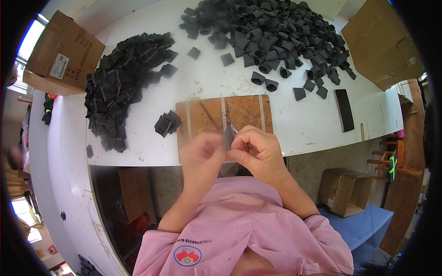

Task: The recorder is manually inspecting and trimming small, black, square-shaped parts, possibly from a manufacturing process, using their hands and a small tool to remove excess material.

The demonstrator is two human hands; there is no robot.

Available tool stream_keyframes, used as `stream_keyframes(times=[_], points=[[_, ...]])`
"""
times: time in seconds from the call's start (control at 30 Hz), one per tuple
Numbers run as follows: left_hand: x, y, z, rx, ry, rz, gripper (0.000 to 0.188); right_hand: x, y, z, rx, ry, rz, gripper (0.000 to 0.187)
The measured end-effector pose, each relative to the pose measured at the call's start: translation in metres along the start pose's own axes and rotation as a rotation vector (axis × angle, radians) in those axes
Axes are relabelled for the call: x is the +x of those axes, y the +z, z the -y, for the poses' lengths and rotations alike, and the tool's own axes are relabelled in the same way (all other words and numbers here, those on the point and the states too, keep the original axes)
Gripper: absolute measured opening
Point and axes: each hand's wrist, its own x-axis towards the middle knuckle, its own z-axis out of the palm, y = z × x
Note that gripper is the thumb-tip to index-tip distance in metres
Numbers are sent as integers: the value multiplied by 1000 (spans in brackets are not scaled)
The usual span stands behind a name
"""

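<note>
White worktable [294,119], seen from above, with cardboard boxes at its corners and a workshop floor beyond.

Item in hand: one small dark grey piece [228,135], flat and narrow as seen edge-on, pinched between both hands just above the near table edge. It is held close to the body and over the board, apparently so that fine finger work can be done on it at short range.

Left hand [201,158]: fingers closed narrowly on the piece's left side; blurred, so the exact grip cannot be told.

Right hand [258,149]: curled, thumb and forefinger closed on the piece's right side.

Wooden board [244,112]: brown, with pale strips across it, laid directly under the hands, seemingly as a work pad to spare the tabletop.

Small stack of dark pieces [166,123]: just beside the board's left edge, within easy reach.

Left heap of flat dark pieces [124,83]: well apart from the right heap, presumably so the two lots are kept separate.

Right heap of opened, tube-like dark pieces [271,32]: at the far side, with strays near the board.

Dark flat bar [344,109]: lying alone to the right.

Cardboard box [62,53]: at the far left corner.
</note>
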Motion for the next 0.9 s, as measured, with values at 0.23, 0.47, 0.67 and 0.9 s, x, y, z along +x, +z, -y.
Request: stream_keyframes(times=[0.23, 0.47, 0.67, 0.9], points=[[-7, 11, 15, 533, 262, -232, 5, 2, 16, -18, -818, -589, -332, 18], [25, -62, 36, 754, 378, -581, 13, 59, -52, -14, -412, -38, -656, 12], [56, -153, 72, 1196, 111, -499, 25, 54, -75, -17, -447, 40, -599, 23], [56, -158, 70, 839, 130, -604, 12, -6, 13, -30, 19, 365, 9, 13]])
